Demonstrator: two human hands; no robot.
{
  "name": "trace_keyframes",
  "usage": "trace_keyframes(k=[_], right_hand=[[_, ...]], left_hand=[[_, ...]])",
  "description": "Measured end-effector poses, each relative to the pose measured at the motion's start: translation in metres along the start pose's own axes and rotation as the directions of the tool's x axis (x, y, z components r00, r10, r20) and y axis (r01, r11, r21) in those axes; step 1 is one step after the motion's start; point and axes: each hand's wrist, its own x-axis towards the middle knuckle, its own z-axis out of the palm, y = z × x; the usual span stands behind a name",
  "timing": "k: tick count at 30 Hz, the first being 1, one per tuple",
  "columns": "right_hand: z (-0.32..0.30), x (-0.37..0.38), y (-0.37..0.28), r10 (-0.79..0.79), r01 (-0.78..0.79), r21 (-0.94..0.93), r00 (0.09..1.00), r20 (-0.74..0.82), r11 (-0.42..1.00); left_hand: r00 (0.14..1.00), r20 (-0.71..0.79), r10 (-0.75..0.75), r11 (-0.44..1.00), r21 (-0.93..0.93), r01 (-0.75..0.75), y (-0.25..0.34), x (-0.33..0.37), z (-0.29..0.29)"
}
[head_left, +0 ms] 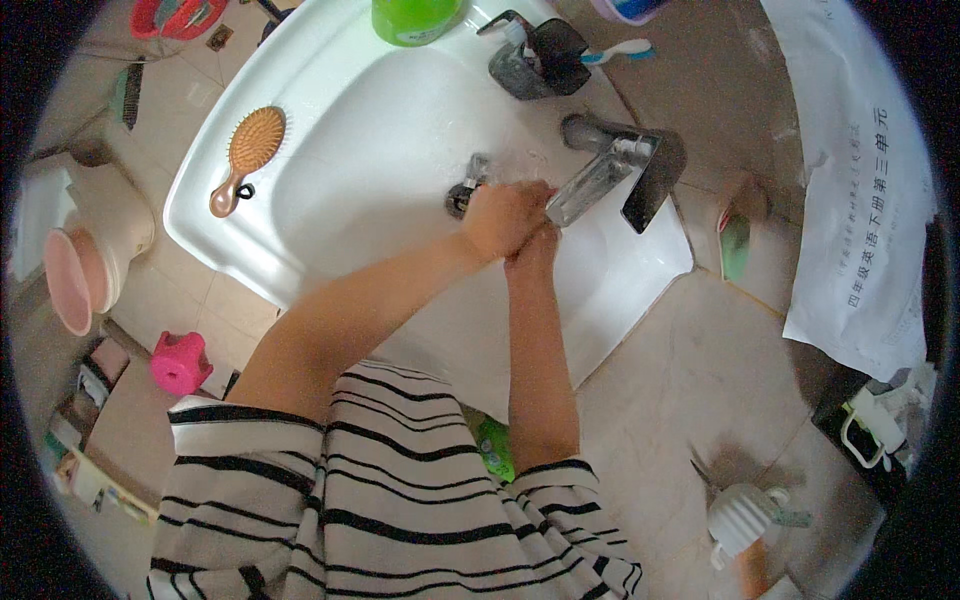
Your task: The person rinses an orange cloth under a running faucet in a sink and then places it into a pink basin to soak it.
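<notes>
Both my hands meet over the white washbasin (350,130), right at the outlet of the grey metal tap (600,180). The back of my left hand (500,215) faces up, and its fingers lie over my right hand, blurred at the tips. My right hand (538,238) is mostly hidden behind the left hand and the tap; its fingers do not show. No object is visible in either hand. Just left of them, a dark drain fitting (462,195) sits in the bowl.
On the basin's left rim lies a wooden hairbrush (256,142) with a black hair tie. A green bottle (415,20) and a dark holder (540,60) with a toothbrush (620,52) stand at the back. A white printed sheet (865,230) hangs at right. A pink stool (180,362) is lower left.
</notes>
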Motion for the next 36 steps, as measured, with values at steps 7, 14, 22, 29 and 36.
trace_keyframes(k=[7, 14, 22, 29, 36], right_hand=[[-0.006, -0.016, 0.0, 0.018, -0.023, -0.128, 0.999, -0.038, 0.992], [-0.035, -0.035, -0.03, -0.146, 0.18, -0.117, 0.957, 0.251, 0.977], [-0.044, -0.02, -0.026, -0.132, 0.163, -0.141, 0.97, 0.206, 0.977], [-0.059, 0.031, 0.021, 0.064, -0.107, 0.121, 0.948, 0.311, 0.987], [-0.063, 0.043, 0.025, 0.031, -0.066, 0.091, 0.937, 0.348, 0.994]], left_hand=[[0.977, 0.141, -0.157, 0.959, -0.215, 0.185, -0.036, 0.003, 0.001], [0.682, 0.731, 0.032, 0.934, -0.265, 0.24, -0.061, 0.0, -0.054], [0.865, 0.423, -0.271, 0.286, -0.822, 0.492, -0.074, -0.01, -0.005], [0.874, 0.315, 0.371, 0.928, -0.081, -0.364, 0.011, -0.031, 0.007], [0.981, 0.193, 0.033, 0.999, 0.026, -0.038, 0.001, 0.015, 0.0]])
